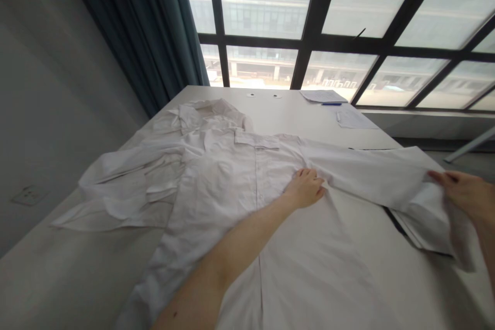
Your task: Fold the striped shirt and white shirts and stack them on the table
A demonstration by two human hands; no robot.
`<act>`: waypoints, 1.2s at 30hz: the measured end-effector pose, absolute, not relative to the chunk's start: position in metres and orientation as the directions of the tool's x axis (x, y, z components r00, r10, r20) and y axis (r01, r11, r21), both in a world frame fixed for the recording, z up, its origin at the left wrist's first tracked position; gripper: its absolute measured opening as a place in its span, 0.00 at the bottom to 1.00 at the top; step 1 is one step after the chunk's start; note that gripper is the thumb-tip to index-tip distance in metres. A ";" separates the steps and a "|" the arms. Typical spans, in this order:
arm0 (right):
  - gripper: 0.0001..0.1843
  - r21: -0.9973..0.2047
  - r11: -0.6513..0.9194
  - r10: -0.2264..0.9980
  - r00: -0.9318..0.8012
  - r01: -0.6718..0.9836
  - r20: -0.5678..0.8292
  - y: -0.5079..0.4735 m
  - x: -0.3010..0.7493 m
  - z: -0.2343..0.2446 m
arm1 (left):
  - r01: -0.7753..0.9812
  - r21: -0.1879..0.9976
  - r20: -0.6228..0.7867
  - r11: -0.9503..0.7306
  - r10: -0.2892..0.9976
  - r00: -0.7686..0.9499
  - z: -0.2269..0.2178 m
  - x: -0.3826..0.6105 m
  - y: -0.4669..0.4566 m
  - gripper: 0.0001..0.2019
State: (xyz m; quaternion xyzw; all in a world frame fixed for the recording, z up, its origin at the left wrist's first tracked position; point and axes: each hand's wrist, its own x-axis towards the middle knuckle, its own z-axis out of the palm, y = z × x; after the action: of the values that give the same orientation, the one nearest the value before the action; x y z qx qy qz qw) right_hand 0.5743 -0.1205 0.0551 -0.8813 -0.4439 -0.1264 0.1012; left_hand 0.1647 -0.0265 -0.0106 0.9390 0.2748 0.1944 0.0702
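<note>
Left hand (305,188): curled on the shirt front, grip unclear.
Right hand (460,193): fingers slightly spread at the sleeve (386,178) end, grip unclear.
White shirt (216,191): mid-frame on the table (270,111), sleeve stretching rightward, left hand nearer its body.

Open air above the white shirt (232,191)

A long white table (286,113) runs away from me, and a white button-front shirt (228,185) lies spread and rumpled across it from 9 to 3 o'clock. At 1 o'clock lie two sheets of paper (323,96) and a blue pen (331,104); two small dark-centred discs (250,95) sit on the far edge at 12.
</note>
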 end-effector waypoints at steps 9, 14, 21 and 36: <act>0.17 -0.009 -0.728 0.681 0.725 0.685 0.103 -0.086 0.553 0.081 | 0.456 0.363 0.323 -0.813 0.568 0.757 -0.010 0.162 -0.025 0.14; 0.18 0.018 -0.478 0.847 0.455 0.878 0.274 -0.070 0.505 0.080 | 0.360 0.502 0.316 -0.786 0.554 0.770 -0.007 0.162 -0.019 0.12; 0.21 -0.116 0.134 0.946 -0.092 0.984 0.312 -0.029 0.378 0.004 | 0.565 0.391 0.300 -0.727 0.681 0.668 0.005 0.140 -0.004 0.21; 0.25 -0.018 -0.017 0.997 0.018 1.000 0.074 -0.005 0.388 -0.015 | 0.725 0.110 0.083 -0.680 0.733 0.675 -0.009 0.050 0.001 0.28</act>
State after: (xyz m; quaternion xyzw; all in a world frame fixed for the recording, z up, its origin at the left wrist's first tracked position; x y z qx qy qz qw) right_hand 0.3884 -0.0048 -0.0151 -0.7127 -0.7004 -0.0199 0.0325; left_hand 0.0498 0.0009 -0.0086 0.9145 0.3986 0.0604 0.0341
